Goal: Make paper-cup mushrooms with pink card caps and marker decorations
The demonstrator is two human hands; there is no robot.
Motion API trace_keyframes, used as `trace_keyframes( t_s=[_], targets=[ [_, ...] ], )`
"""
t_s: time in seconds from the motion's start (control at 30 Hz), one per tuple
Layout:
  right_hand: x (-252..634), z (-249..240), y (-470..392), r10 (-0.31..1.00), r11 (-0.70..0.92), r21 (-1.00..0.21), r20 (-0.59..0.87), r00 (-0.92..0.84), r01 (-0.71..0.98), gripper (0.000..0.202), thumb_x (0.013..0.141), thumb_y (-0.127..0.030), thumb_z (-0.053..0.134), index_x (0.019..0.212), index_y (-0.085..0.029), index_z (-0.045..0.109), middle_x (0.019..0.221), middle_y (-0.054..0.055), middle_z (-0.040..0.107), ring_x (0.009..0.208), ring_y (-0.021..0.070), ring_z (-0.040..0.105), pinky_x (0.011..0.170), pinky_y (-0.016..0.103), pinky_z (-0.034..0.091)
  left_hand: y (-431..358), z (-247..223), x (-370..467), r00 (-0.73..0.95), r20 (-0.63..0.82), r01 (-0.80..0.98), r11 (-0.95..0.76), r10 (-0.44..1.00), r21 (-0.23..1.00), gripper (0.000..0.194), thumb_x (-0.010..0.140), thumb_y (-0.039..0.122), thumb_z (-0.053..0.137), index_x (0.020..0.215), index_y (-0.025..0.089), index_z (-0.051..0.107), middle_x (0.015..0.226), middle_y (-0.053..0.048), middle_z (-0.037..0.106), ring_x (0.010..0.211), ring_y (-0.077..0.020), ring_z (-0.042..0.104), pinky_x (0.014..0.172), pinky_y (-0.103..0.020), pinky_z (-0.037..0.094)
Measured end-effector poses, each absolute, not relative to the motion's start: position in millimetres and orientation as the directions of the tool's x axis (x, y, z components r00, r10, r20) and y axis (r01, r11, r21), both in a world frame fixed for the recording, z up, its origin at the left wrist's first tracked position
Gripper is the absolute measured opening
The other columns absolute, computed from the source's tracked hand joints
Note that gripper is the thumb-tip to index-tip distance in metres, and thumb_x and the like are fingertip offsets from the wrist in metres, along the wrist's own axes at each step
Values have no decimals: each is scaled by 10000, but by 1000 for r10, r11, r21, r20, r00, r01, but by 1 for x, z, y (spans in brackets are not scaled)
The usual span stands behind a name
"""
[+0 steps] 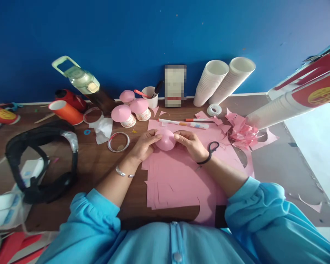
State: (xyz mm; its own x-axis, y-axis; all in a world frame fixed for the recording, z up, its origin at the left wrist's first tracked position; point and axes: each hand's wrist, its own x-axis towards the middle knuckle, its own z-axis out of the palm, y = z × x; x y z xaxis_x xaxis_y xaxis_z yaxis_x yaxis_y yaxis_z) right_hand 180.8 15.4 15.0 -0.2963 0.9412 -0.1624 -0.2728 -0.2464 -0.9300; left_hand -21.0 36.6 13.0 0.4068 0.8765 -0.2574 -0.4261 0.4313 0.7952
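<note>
Cone (165, 140): above sheets (176, 179), tip up toward camera, outline round, long axis unclear | pinched at opposite sides by left hand (146, 143) and right hand (191, 144) | hidden: underside, some fingertips | blurred out: phone (175, 86) | cut off: far-right cups (275, 110)

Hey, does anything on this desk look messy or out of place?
Mostly the pink scraps, heaped in a crumpled tangle right of the flatter pink sheets. Some crumpled white paper also lies left of the pink-topped cups. I see no spill.
</note>
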Motion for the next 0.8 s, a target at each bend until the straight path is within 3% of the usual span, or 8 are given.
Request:
trace_keyframes(
  t_s=[0.23, 0.47, 0.63, 0.8],
  targets=[
    [181, 19, 16, 913, -314, -923, -230, -338, -220, 409, 656, -504, 913, 715, -156, 707, 707, -10, 644, 679, 117, 525, 683, 264, 407, 36, 9, -22, 444, -256, -375, 438, 858, 817, 308, 704, 353, 913, 749, 134, 702, 746, -21, 695, 681, -117, 582, 665, -235, 437],
    [184, 17, 13, 920, -249, -949, -170, -354, -192, 476, 788, -591, 800, 658, -159, 648, 610, -40, 470, 606, 99, 364, 589, 270, 280, 35, 12, -21, 422, -251, -364, 417, 871, 833, 342, 672, 390, 927, 746, 135, 711, 749, -28, 691, 691, -129, 585, 681, -247, 445],
    [181, 16, 10, 899, -278, -937, -177, -400, -212, 445, 689, -548, 889, 785, -150, 715, 718, -9, 593, 699, 132, 491, 662, 275, 384, 34, 14, -19, 437, -245, -366, 420, 865, 830, 356, 666, 366, 929, 640, 147, 650, 662, 5, 614, 626, -101, 511, 605, -218, 401],
    [176, 14, 9, 884, -327, -917, -211, -416, -229, 393, 650, -469, 925, 771, -155, 721, 724, -6, 635, 719, 143, 540, 722, 297, 451, 33, 14, -19, 456, -231, -342, 409, 859, 846, 339, 673, 364, 927, 646, 145, 669, 691, 4, 632, 662, -104, 528, 650, -222, 418]
  ],
)
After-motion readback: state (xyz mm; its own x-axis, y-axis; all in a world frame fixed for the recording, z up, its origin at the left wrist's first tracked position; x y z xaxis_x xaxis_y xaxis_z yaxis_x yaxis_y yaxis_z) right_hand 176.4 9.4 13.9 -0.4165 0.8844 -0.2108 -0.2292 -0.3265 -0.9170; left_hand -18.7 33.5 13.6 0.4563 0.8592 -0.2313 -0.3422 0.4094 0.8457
